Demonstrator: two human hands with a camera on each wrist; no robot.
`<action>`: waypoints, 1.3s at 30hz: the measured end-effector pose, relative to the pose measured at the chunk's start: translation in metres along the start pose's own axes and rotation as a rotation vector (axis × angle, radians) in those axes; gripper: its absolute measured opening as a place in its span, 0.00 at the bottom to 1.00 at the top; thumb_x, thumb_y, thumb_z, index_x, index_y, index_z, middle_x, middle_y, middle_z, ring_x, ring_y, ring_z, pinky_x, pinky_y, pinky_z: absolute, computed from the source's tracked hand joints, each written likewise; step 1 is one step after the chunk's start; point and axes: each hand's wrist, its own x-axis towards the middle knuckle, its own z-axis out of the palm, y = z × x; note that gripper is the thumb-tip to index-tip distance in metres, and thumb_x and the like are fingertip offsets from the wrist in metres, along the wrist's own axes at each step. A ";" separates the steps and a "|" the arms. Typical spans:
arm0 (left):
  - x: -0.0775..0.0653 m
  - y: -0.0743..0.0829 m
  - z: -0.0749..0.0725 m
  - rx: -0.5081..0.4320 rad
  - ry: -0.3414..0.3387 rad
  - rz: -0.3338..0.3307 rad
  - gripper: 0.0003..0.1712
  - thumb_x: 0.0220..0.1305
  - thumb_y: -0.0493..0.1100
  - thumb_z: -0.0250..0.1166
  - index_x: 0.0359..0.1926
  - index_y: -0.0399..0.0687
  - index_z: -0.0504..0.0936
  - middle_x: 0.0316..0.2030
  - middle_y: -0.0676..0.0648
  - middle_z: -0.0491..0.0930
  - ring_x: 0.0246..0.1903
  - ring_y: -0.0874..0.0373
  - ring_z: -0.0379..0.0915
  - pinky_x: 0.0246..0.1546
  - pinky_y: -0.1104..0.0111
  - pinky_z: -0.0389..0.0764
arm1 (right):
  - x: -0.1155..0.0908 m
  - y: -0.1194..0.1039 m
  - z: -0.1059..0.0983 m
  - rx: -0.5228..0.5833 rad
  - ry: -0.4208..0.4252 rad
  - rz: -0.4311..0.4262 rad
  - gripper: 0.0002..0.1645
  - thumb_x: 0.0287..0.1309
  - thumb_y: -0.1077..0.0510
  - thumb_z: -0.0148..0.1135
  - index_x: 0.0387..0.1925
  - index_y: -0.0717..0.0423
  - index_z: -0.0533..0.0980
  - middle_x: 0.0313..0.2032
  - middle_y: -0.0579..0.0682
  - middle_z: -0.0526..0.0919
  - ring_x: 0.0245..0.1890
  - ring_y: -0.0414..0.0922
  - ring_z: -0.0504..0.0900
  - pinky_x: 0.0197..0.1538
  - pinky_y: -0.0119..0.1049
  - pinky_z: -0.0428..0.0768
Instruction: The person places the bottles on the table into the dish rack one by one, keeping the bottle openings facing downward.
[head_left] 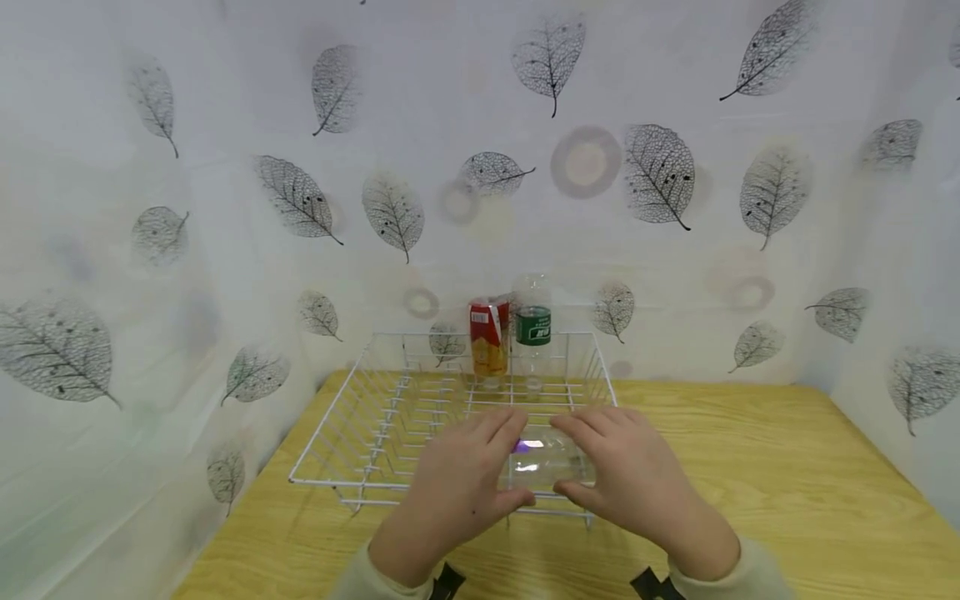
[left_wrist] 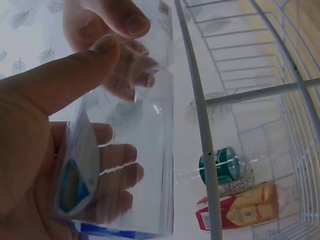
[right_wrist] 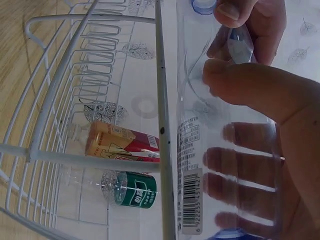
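Both hands hold a clear plastic bottle lying sideways above the near rim of a white wire basket. My left hand grips its left part, with the thumb on the near side and the fingers on the far side. At its right part, my right hand grips it the same way. In the right wrist view the bottle shows a barcode; a blue and white label shows in the left wrist view. The two thumbs are close together.
At the back of the basket stand a clear bottle with a green label and a red and yellow item with a clear base. The basket sits on a wooden table. A leaf-patterned curtain surrounds the back and sides.
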 end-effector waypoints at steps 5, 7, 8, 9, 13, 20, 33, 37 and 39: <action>-0.002 0.003 0.003 0.032 -0.036 -0.010 0.47 0.47 0.67 0.78 0.63 0.47 0.77 0.54 0.52 0.83 0.50 0.56 0.82 0.48 0.64 0.84 | 0.001 -0.004 0.001 -0.001 0.015 -0.019 0.45 0.32 0.36 0.84 0.53 0.51 0.82 0.47 0.46 0.85 0.49 0.48 0.82 0.53 0.50 0.79; -0.002 0.004 0.003 0.035 -0.049 -0.012 0.45 0.48 0.65 0.79 0.62 0.47 0.78 0.53 0.52 0.84 0.49 0.56 0.82 0.48 0.64 0.84 | 0.001 -0.004 0.001 -0.003 0.018 -0.023 0.44 0.31 0.37 0.84 0.53 0.51 0.82 0.47 0.46 0.85 0.49 0.48 0.82 0.53 0.50 0.79; -0.002 0.004 0.004 0.040 -0.056 -0.012 0.44 0.49 0.65 0.78 0.61 0.47 0.78 0.52 0.52 0.84 0.48 0.57 0.83 0.47 0.64 0.84 | 0.002 -0.005 0.001 -0.002 0.018 -0.025 0.44 0.32 0.37 0.84 0.52 0.51 0.83 0.47 0.46 0.85 0.49 0.48 0.82 0.53 0.50 0.79; -0.002 0.004 0.004 0.041 -0.064 -0.013 0.43 0.49 0.65 0.78 0.60 0.47 0.79 0.51 0.52 0.84 0.48 0.57 0.83 0.47 0.64 0.84 | 0.002 -0.005 0.001 -0.002 0.017 -0.025 0.43 0.32 0.37 0.84 0.52 0.51 0.83 0.47 0.46 0.85 0.49 0.48 0.82 0.53 0.50 0.79; -0.003 0.003 0.003 0.032 -0.084 -0.014 0.40 0.51 0.64 0.78 0.59 0.47 0.79 0.52 0.52 0.84 0.49 0.56 0.83 0.47 0.63 0.84 | 0.002 -0.006 0.001 -0.007 0.008 -0.023 0.43 0.34 0.36 0.83 0.53 0.50 0.83 0.48 0.45 0.85 0.49 0.48 0.82 0.53 0.49 0.79; -0.004 0.000 0.005 -0.005 -0.084 0.004 0.39 0.50 0.63 0.79 0.57 0.48 0.78 0.50 0.53 0.84 0.48 0.57 0.83 0.46 0.64 0.85 | -0.001 -0.005 0.001 0.003 -0.018 -0.020 0.45 0.37 0.35 0.81 0.56 0.50 0.81 0.50 0.45 0.84 0.49 0.47 0.80 0.58 0.50 0.75; -0.006 -0.007 -0.006 -0.313 -0.064 -0.123 0.40 0.56 0.63 0.74 0.65 0.49 0.76 0.50 0.54 0.84 0.43 0.61 0.83 0.38 0.66 0.84 | -0.005 0.007 -0.036 0.530 0.081 0.268 0.52 0.52 0.54 0.79 0.75 0.41 0.63 0.69 0.46 0.71 0.66 0.49 0.72 0.62 0.51 0.75; -0.004 -0.007 -0.008 -0.500 -0.065 -0.121 0.39 0.60 0.64 0.71 0.66 0.50 0.75 0.53 0.56 0.83 0.49 0.62 0.81 0.48 0.64 0.83 | -0.005 0.009 -0.042 0.821 0.123 0.276 0.55 0.56 0.68 0.73 0.79 0.45 0.56 0.72 0.51 0.67 0.69 0.46 0.69 0.68 0.33 0.67; -0.002 -0.005 -0.006 -0.644 -0.071 -0.111 0.37 0.62 0.61 0.70 0.67 0.50 0.74 0.53 0.56 0.82 0.51 0.62 0.80 0.52 0.64 0.81 | -0.007 0.010 -0.044 0.966 0.126 0.263 0.53 0.59 0.69 0.68 0.79 0.48 0.53 0.72 0.55 0.66 0.68 0.46 0.69 0.68 0.30 0.68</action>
